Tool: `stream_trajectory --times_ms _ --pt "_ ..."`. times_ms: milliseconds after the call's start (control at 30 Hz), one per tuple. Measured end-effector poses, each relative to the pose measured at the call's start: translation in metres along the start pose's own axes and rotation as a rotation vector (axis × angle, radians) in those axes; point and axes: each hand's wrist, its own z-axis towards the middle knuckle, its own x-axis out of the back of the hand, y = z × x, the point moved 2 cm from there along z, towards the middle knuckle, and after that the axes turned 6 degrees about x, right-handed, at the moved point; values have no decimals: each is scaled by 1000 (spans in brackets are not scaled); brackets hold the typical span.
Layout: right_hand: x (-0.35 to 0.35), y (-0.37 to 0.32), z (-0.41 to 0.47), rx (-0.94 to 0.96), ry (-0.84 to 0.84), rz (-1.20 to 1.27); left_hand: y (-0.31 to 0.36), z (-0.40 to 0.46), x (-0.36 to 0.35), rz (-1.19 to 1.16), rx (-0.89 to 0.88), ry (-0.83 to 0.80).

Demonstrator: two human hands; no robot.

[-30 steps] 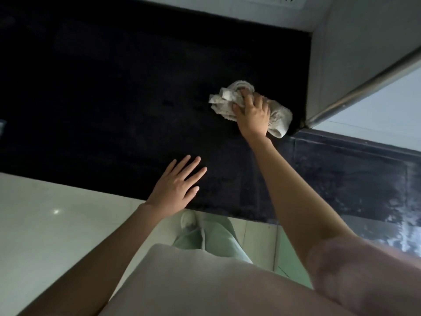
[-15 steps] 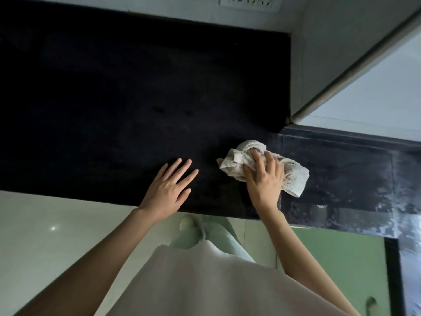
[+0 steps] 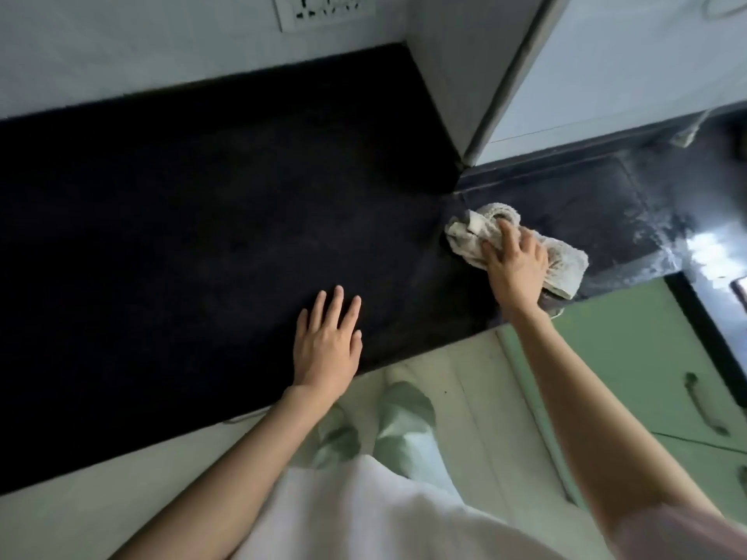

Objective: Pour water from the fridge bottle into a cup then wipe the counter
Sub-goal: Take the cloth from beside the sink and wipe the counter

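Note:
A crumpled off-white cloth (image 3: 566,264) lies on the black counter (image 3: 182,220), close to its front edge and right of centre. My right hand (image 3: 515,268) presses down on the cloth and grips it, fingers pointing away from me. My left hand (image 3: 327,345) rests flat on the counter near the front edge, fingers spread, holding nothing. No bottle and no cup are in view.
A white fridge (image 3: 606,66) stands on the counter's right side, its corner just beyond the cloth. A wall socket (image 3: 323,10) sits on the back wall. Green cabinet doors (image 3: 630,357) with a handle (image 3: 703,402) are below the counter at right. The counter's far right is glossy and wet-looking.
My right hand has dragged the cloth from deep on the counter toward me and to the right, near the front edge. The left hand has stayed flat. The view has tilted up.

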Motion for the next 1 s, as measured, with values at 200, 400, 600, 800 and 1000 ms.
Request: stream_trajectory --times_ms 200,400,600,800,1000 --pt "-25 -70 -107 174 25 12 -3 0 4 27 -37 -58" --pt "-15 -43 -74 68 39 28 -6 3 10 58 -84 -87" --pt "-16 -63 -96 -63 82 69 -16 3 11 82 -164 -93" --pt "-36 -102 -171 -45 134 108 -25 3 7 38 -222 -91" --pt "-37 -109 -183 3 99 122 -26 3 5 3 -210 -95"
